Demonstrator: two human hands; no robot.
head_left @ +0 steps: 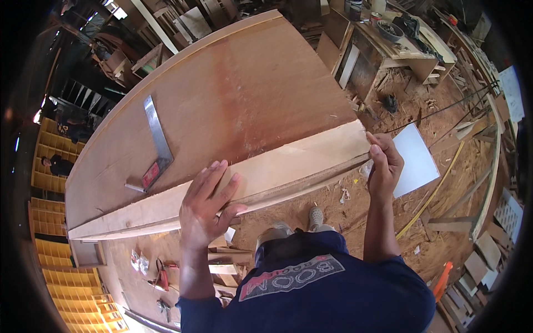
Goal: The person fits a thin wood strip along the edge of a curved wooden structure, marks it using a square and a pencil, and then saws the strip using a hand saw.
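Note:
A long, pale wooden board (294, 161) lies along the near edge of a large plywood panel (288, 77). My left hand (206, 204) rests on the board near its middle, fingers stretched over the top face and thumb by the near edge. At the board's right end, my right hand (386, 165) is closed round the corner, thumb up, with some fingers hidden underneath. A carpenter's square (157, 133) with a steel blade and a red-marked stock lies on the panel, left of my left hand and apart from it.
A workbench (388, 47) with a bowl and cans stands at the far right. A white sheet (415, 161) lies beyond my right hand. Wood scraps and shavings litter the floor. A red power tool (161, 275) lies lower left, near yellow shelving (50, 222). Someone in dark clothing (60, 165) is there.

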